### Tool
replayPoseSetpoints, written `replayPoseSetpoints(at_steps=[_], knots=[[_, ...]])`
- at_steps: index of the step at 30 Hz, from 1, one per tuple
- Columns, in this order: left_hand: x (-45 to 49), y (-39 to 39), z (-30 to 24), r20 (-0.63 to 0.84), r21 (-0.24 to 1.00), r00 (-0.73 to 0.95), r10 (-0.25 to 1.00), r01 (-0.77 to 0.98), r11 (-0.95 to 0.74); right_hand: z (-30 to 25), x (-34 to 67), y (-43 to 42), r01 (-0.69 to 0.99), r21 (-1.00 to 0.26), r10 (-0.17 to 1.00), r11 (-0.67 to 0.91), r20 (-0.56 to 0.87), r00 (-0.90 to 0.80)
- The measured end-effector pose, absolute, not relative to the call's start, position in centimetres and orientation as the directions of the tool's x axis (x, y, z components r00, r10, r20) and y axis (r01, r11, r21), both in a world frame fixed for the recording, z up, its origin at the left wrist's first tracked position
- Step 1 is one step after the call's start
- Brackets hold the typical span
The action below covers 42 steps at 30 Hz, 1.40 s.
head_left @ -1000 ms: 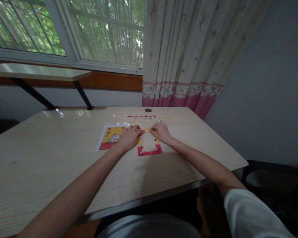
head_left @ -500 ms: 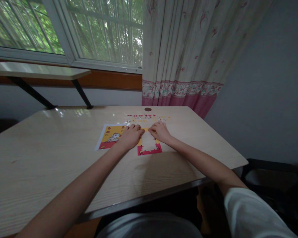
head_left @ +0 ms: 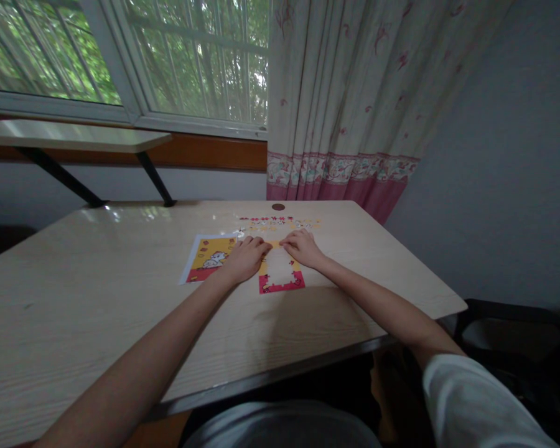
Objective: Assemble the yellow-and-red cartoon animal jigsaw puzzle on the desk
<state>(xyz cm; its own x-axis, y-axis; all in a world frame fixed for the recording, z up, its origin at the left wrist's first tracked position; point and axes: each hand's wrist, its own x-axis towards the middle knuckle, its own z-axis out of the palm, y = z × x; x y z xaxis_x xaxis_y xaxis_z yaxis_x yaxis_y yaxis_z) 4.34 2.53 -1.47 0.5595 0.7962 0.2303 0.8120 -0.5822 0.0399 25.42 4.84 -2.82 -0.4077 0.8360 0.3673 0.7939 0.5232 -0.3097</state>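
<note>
A jigsaw puzzle border (head_left: pixel 282 287), red along its near side and yellow up its sides, lies on the table with bare tabletop inside it. My left hand (head_left: pixel 249 255) rests at its far left corner, fingers bent and closed at the yellow far edge. Opposite it, my right hand (head_left: pixel 303 247) is closed at the far right part of that edge, fingertips pressed down. Whether either hand pinches a separate piece is hidden by the fingers. Beyond the hands, several loose puzzle pieces (head_left: pixel 273 219) lie in rows, red ones farthest away.
A printed picture sheet (head_left: pixel 210 258) of a white cartoon animal lies left of my left hand, partly covered by it. The wooden table (head_left: pixel 121 298) has a round dark cable hole cover (head_left: pixel 278 207) at the back. A raised shelf (head_left: pixel 74 135) stands back left, a curtain (head_left: pixel 340 124) behind.
Both hands stay at the far edge of the border with barely any movement. The view has shifted very slightly.
</note>
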Motion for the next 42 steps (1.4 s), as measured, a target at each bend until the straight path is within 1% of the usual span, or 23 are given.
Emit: replayPoseSetpoints(at_steps=[6,11,15,17,20,22,24,27,30,34,42], knots=[[4.6,2.8,-1.6,0.208,0.054,0.552,0.807,0.818,-0.573,-2.7,25.3,4.5,0.789,-0.270,0.817,0.552,0.361,-0.449],[4.7,2.9,-1.6,0.205,0.060,0.533,0.821,0.831,-0.554,-2.8,25.1,4.6,0.782,-0.283,0.819,0.556,0.350,-0.455],[4.4,3.1,-1.9,0.225,0.113,0.542,0.810,0.811,-0.574,-2.7,25.3,5.0,0.772,-0.305,0.820,0.557,0.345,-0.456],[4.1,3.4,-2.2,0.255,0.163,0.549,0.796,0.787,-0.595,-2.4,25.7,5.6,0.779,-0.329,0.834,0.535,0.352,-0.424],[3.5,3.8,-2.5,0.316,0.212,0.522,0.792,0.775,-0.595,-1.8,26.6,7.1,0.836,-0.335,0.883,0.436,0.341,-0.323],[3.2,3.8,-2.4,0.335,0.209,0.480,0.811,0.801,-0.561,-1.3,27.1,8.3,0.889,-0.280,0.910,0.363,0.313,-0.273],[2.9,3.5,-2.1,0.330,0.182,0.448,0.831,0.833,-0.522,-0.9,27.3,9.2,0.929,-0.194,0.925,0.315,0.283,-0.254],[2.8,2.9,-1.4,0.304,0.115,0.431,0.850,0.869,-0.482,-0.7,27.0,9.8,0.950,-0.073,0.925,0.304,0.260,-0.276],[2.9,2.3,-0.8,0.288,0.066,0.422,0.860,0.887,-0.457,-0.5,26.6,9.7,0.947,-0.014,0.922,0.320,0.237,-0.308],[3.1,1.9,-0.6,0.291,0.054,0.440,0.849,0.879,-0.474,0.0,26.4,9.4,0.943,-0.046,0.925,0.329,0.215,-0.312],[3.5,1.5,-0.6,0.316,0.070,0.436,0.843,0.875,-0.479,0.7,28.3,8.9,0.911,-0.129,0.920,0.391,0.083,-0.383]])
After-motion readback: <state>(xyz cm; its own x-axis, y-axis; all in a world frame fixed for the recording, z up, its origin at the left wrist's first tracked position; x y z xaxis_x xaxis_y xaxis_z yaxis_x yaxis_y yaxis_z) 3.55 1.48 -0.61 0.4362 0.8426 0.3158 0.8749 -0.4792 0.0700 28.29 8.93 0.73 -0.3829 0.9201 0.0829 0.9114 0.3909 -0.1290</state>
